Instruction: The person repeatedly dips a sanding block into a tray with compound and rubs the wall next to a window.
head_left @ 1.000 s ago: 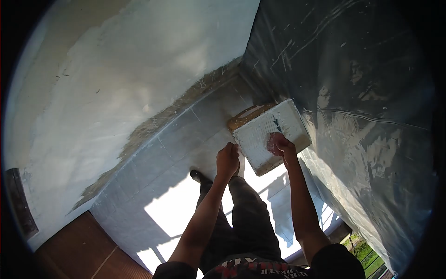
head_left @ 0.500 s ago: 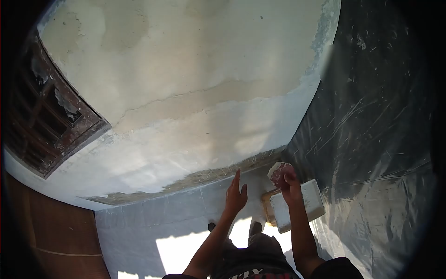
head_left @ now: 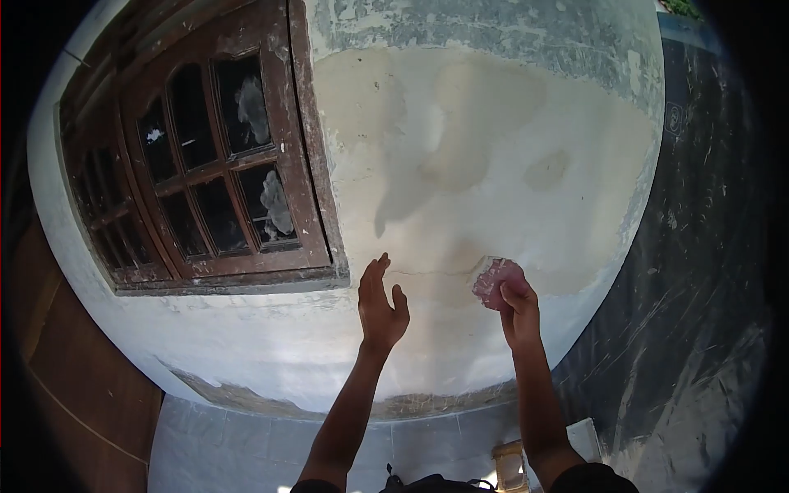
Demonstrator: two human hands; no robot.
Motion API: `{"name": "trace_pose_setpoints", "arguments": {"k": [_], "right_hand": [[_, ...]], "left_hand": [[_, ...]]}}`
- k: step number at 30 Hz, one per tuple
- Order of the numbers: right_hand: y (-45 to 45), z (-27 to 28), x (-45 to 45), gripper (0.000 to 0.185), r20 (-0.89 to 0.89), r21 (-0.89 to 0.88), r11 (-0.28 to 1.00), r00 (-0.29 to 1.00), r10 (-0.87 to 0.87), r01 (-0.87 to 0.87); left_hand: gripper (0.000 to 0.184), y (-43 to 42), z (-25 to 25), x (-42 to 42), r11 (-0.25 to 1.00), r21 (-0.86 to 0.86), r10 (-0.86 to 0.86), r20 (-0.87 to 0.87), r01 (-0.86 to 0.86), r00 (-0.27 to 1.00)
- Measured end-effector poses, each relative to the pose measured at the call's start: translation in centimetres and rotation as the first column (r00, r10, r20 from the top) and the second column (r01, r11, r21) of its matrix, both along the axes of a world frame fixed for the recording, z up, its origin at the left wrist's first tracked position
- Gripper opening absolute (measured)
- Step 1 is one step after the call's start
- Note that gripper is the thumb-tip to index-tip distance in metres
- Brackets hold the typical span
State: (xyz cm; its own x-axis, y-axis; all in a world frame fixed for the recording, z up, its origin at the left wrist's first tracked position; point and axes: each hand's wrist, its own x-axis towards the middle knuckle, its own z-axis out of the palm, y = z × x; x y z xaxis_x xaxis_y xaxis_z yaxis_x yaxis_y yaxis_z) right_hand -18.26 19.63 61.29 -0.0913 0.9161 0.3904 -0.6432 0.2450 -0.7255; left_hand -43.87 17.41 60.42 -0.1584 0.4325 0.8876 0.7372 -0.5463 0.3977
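My right hand (head_left: 519, 306) grips a reddish, flat scraper (head_left: 495, 283) with whitish paste along its left edge. It is held up in front of the plastered wall (head_left: 485, 205), which shows cream and white patches and a thin crack. My left hand (head_left: 382, 306) is raised beside the lower right corner of the window, fingers apart and holding nothing. Whether either hand touches the wall cannot be told. Low behind my right forearm, a white tray (head_left: 584, 440) is partly visible on a brownish wooden piece (head_left: 510, 467).
A brown wooden window (head_left: 222, 164) with several panes fills the upper left. Dark plastic sheeting (head_left: 682, 287) hangs along the right side. Brown panelling (head_left: 82, 394) stands at the lower left, and grey floor tiles (head_left: 288, 444) run along the wall's base.
The view has swung up from the floor and tray to the wall and window. My right hand has lifted from the tray with the scraper, and my left hand has risen and spread its fingers.
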Motion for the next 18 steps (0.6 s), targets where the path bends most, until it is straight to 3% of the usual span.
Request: {"name": "trace_pose_setpoints", "arguments": {"k": [2,4,6,7,9,10,12,13,15,16,18], "right_hand": [[-0.3,4.3,-3.0,0.031,0.063,0.156,0.987,0.997,-0.035,0.025],[0.0,7.8,-6.3,0.029,0.091,0.247,0.967,0.993,-0.081,0.056],[0.6,11.1,-8.8,0.029,0.269,0.447,0.884,0.922,-0.279,0.137],[0.8,12.9,-10.1,0.029,0.27,0.453,0.88,0.918,-0.289,0.143],[0.9,16.7,-12.7,0.027,0.292,0.654,0.716,0.792,-0.536,0.243],[1.1,18.5,-13.6,0.027,0.289,0.66,0.708,0.785,-0.547,0.25],[1.4,21.7,-15.0,0.027,0.236,0.793,0.533,0.658,-0.715,0.295],[1.8,23.2,-15.6,0.027,0.233,0.798,0.523,0.648,-0.725,0.298],[2.7,26.1,-16.6,0.033,0.102,0.896,0.314,0.543,-0.834,0.313],[3.2,27.4,-17.1,0.033,0.095,0.899,0.303,0.536,-0.839,0.315],[4.1,29.7,-17.8,0.041,-0.128,0.965,-0.023,0.396,-0.909,0.26]], "left_hand": [[0.059,0.4,3.0,-2.2,0.996,0.042,0.082,-0.088,-0.079,0.993],[0.055,1.5,5.0,-3.8,0.998,0.066,0.015,-0.068,-0.011,0.998],[0.053,2.5,6.9,-4.8,0.98,0.195,-0.001,-0.229,0.047,0.973],[0.051,3.0,7.6,-5.2,0.977,0.21,0.014,-0.285,0.048,0.959],[0.051,4.2,8.6,-5.7,0.97,0.234,0.01,-0.321,0.069,0.947],[0.051,4.9,9.0,-6.0,0.965,0.249,0.013,-0.357,0.082,0.934],[0.05,6.2,9.2,-6.4,0.961,0.255,-0.003,-0.375,0.106,0.927],[0.05,6.8,9.0,-6.5,0.96,0.259,-0.002,-0.386,0.11,0.922],[0.047,8.1,8.1,-6.8,0.968,0.246,0.065,-0.432,0.048,0.9],[0.047,8.5,7.8,-6.9,0.965,0.255,0.061,-0.431,0.057,0.9],[0.046,8.9,7.4,-6.9,0.963,0.269,0.105,-0.451,0.022,0.886]]}}
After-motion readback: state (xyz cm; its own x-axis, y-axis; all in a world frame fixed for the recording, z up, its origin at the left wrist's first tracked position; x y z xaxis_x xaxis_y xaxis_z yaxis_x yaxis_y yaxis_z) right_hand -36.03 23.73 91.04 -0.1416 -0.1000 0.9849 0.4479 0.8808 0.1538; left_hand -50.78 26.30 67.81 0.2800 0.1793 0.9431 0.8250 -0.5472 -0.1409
